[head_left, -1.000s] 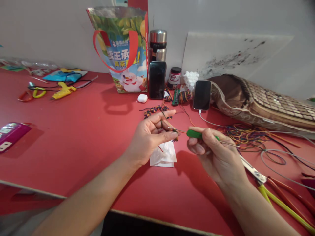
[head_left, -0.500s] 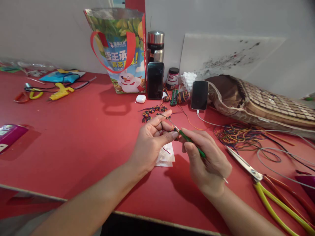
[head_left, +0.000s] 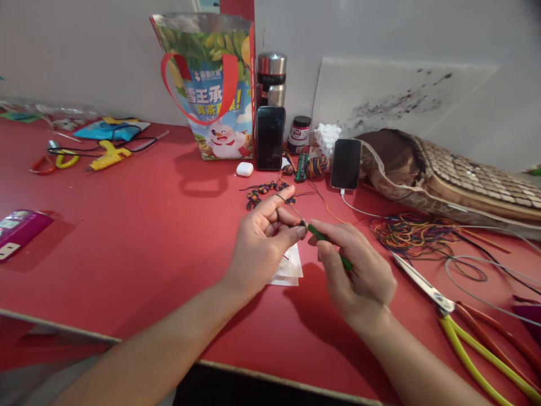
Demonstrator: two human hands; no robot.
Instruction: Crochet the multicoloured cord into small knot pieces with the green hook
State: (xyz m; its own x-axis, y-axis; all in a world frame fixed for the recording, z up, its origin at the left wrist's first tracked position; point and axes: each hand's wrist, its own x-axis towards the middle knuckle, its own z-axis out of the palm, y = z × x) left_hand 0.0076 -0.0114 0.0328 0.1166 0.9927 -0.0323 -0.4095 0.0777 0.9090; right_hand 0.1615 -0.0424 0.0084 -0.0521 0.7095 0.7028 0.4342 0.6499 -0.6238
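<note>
Between thumb and fingers, my left hand (head_left: 262, 242) pinches a small piece of dark multicoloured yarn work (head_left: 301, 224), and a strand of yarn runs over its raised index finger. My right hand (head_left: 355, 270) is closed around a green-handled crochet hook (head_left: 318, 232). The hook's tip meets the yarn work at my left fingertips; the exact stitch is too small to make out. Under my hands lies a white paper packet (head_left: 289, 269). Just behind them rests a string of knotted multicoloured yarn pieces (head_left: 264, 192).
Long scissors (head_left: 439, 299) lie at right, near a tangle of yarn (head_left: 414, 234). Behind stand a phone (head_left: 269, 138), a second phone (head_left: 346, 163), a yarn ball (head_left: 318, 166) and a printed bag (head_left: 211, 96). A yellow glue gun (head_left: 109, 156) is at left.
My right hand has come left and turned, bringing the hook from a sideways, drawn-out position to the yarn work at my left fingertips. My left hand keeps its pinch.
</note>
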